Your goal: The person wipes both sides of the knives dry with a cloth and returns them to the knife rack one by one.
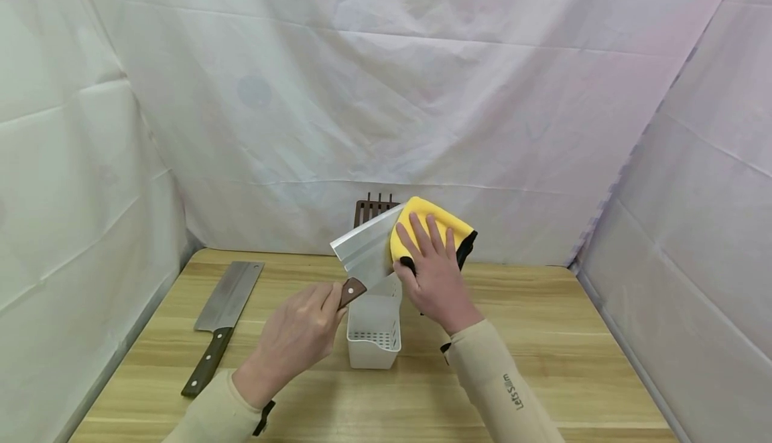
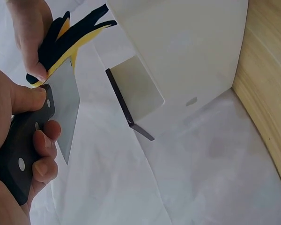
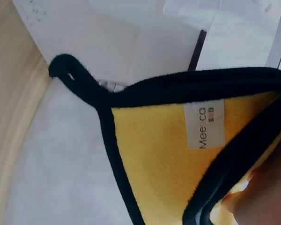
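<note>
Left fingers curled round cleaver handle | right fingers straight over yellow cloth | blade partly hidden

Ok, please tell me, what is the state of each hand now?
Left hand: closed, holding a broad metal cleaver by its brown handle.
Right hand: open, spread over a yellow, black-edged fabric cloth against the cleaver.

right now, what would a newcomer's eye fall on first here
Probably the bright yellow, black-edged cloth at centre, which the right hand holds against a brown-handled steel cleaver gripped by the left hand. Next, a green-handled steel cleaver lies left on the wood-grain table.
</note>
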The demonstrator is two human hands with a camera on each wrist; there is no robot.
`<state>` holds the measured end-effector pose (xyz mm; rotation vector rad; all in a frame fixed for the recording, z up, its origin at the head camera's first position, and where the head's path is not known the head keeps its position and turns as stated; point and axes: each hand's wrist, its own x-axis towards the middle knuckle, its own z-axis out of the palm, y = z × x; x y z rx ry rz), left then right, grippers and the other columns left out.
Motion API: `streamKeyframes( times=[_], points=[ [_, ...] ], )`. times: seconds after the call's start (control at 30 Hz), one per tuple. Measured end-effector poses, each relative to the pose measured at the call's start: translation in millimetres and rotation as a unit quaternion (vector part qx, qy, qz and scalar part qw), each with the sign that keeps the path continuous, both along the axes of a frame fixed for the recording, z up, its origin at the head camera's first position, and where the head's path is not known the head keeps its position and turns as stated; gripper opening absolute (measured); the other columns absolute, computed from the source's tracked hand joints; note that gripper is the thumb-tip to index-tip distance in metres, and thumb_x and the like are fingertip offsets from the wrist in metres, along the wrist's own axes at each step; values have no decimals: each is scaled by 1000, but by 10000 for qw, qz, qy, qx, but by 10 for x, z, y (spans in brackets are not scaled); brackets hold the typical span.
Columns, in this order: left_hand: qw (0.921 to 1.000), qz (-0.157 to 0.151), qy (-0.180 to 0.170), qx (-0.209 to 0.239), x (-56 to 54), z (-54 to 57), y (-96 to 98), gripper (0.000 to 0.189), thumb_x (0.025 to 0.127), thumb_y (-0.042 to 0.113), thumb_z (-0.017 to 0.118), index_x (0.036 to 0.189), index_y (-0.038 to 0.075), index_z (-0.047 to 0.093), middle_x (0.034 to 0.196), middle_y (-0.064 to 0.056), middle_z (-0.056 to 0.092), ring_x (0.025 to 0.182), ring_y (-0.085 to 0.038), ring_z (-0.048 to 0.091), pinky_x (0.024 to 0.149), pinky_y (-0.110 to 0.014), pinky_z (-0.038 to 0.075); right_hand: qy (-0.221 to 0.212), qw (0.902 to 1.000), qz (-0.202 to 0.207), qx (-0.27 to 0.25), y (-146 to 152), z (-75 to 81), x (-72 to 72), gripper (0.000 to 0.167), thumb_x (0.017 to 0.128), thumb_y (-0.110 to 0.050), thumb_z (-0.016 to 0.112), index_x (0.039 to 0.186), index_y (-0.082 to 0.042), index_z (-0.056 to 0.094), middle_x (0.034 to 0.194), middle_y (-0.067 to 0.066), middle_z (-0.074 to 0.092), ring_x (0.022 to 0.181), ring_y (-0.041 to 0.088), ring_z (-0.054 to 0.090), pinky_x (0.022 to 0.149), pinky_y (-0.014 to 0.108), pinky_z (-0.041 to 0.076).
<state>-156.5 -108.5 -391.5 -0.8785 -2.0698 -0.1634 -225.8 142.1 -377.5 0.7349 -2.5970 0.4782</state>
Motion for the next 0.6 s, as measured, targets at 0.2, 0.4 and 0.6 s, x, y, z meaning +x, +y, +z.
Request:
streamKeyframes(
  times=[0.2,0.4,0.6],
  points=[
    [9998,-8,-155,122,-19,4,2,28,76,7,83,91,-5,62,73,-5,53,57,-15,50,46,-25,43,435,9989,197,-6,-114,-57,73,60,108,-35,47,162,-15,34,171,10,20,159,36,8,124,65,4],
    [9993,-9,-285,253,-38,2,3,28,76,5,84,91,-4,62,74,-5,55,57,-15,50,46,-24,43,1004,9935,516,-126,-236,-98,139,60,112,-48,27,159,-13,41,168,14,30,156,40,19,121,69,11],
    [9979,-54,-464,457,-52,13,15,24,80,7,81,92,-1,62,75,-5,56,57,-14,51,46,-25,44,1370,9874,770,-191,-344,-103,204,64,112,-51,20,156,-11,45,165,15,35,154,42,23,120,69,14]
  ],
)
